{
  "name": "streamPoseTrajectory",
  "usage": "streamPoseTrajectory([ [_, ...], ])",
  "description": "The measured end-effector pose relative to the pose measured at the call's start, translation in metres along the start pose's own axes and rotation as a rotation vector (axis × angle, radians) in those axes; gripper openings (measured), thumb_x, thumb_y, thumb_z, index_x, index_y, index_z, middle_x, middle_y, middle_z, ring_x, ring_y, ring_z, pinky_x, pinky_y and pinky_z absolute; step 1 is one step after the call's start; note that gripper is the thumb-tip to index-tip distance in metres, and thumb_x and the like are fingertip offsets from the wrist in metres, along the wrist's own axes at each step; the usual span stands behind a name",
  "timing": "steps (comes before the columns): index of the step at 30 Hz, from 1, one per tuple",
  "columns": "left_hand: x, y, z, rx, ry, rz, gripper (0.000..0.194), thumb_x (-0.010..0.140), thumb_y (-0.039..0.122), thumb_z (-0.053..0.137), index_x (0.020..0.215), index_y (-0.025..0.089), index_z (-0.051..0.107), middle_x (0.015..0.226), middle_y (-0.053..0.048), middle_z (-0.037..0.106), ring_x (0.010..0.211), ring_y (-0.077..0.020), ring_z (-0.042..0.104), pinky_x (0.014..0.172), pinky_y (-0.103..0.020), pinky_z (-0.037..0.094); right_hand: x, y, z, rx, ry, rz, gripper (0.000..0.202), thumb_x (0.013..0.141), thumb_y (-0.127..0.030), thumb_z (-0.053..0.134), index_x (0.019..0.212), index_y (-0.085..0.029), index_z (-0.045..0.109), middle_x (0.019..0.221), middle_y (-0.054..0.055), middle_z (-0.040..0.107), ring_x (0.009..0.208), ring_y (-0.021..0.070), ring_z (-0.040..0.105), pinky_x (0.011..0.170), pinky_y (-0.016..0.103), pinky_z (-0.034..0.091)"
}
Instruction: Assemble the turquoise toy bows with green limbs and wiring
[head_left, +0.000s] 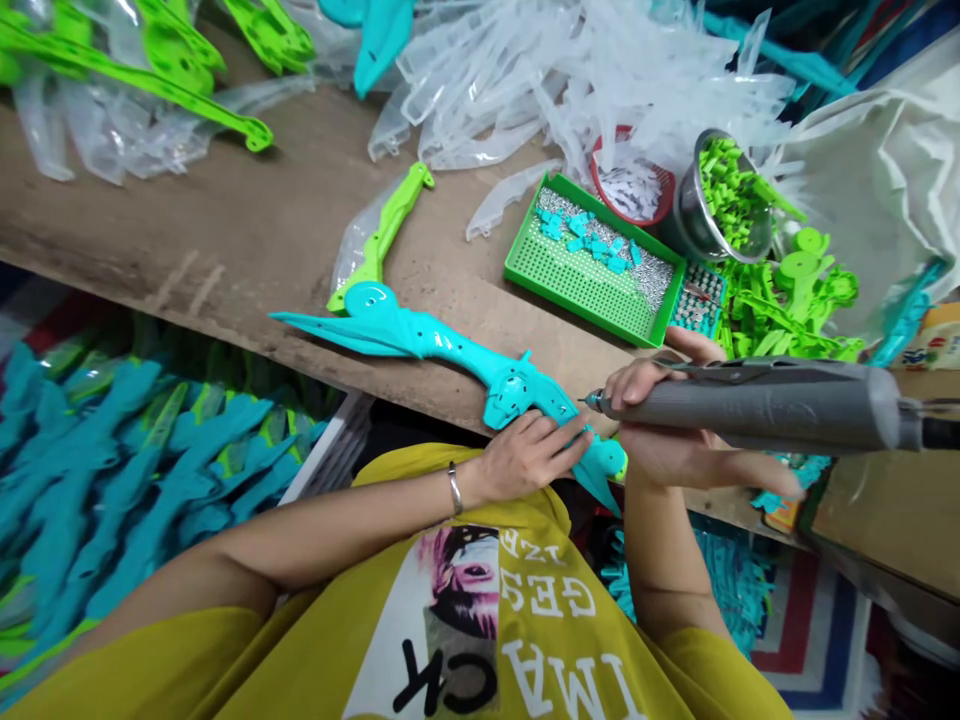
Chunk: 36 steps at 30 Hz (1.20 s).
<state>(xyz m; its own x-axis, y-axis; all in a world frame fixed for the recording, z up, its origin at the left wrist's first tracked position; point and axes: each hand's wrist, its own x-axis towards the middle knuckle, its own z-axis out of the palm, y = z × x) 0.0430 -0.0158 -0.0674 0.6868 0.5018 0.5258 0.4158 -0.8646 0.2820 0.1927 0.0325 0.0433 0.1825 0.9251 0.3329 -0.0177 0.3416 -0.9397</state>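
A long teal plastic toy part (450, 345) with a pointed end and screw holes lies at the table's front edge. My left hand (529, 458) grips its right portion, fingers across the top. In my right hand (652, 400) is a grey electric screwdriver (765, 405), wrapped by the fingers near its nose. The bit points left, close to the toy part's surface; whether it touches a screw I cannot tell. A curved lime-green arm with a clear blade (386, 235) extends from beneath the teal part's left half.
A green basket (592, 315) holds screws and small teal pieces. Behind it stand a red basket (664, 205) and a metal bowl (686, 200) of lime pieces. Clear plastic blades (480, 90) are heaped at the back. Many teal toy parts (90, 480) lie piled below left.
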Motion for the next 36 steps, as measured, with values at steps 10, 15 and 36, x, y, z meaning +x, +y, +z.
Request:
streamPoseTrajectory([
  [10,0.017,-0.004,-0.002,-0.002,-0.088,-0.031,0.039,0.104,0.017,0.050,0.142,0.015,0.056,0.146,-0.014,0.063,0.098,-0.0216,0.065,0.082,-0.040,0.052,-0.006,0.017,-0.001,0.000,0.067,-0.087,0.016,0.087,-0.037,0.070,0.098,-0.027,0.064,0.058,-0.007,0.056,0.043,0.0121,0.046,0.048,0.028,0.045],
  [15,0.017,-0.005,-0.003,0.032,-0.028,-0.015,0.036,0.105,0.019,0.051,0.139,0.014,0.059,0.144,-0.011,0.066,0.095,-0.0211,0.063,0.081,-0.039,0.051,-0.006,0.018,-0.002,0.057,0.030,-0.060,0.016,0.088,-0.033,0.071,0.102,-0.028,0.066,0.062,-0.007,0.058,0.045,0.0124,0.048,0.048,0.029,0.048],
  [36,0.014,-0.006,0.002,0.007,-0.046,-0.013,0.040,0.106,0.018,0.048,0.145,0.014,0.053,0.147,-0.013,0.062,0.097,-0.0206,0.063,0.084,-0.039,0.051,-0.001,0.010,-0.002,0.020,0.007,-0.102,0.017,0.087,-0.035,0.073,0.101,-0.027,0.067,0.062,-0.007,0.059,0.045,0.0112,0.049,0.049,0.027,0.048],
])
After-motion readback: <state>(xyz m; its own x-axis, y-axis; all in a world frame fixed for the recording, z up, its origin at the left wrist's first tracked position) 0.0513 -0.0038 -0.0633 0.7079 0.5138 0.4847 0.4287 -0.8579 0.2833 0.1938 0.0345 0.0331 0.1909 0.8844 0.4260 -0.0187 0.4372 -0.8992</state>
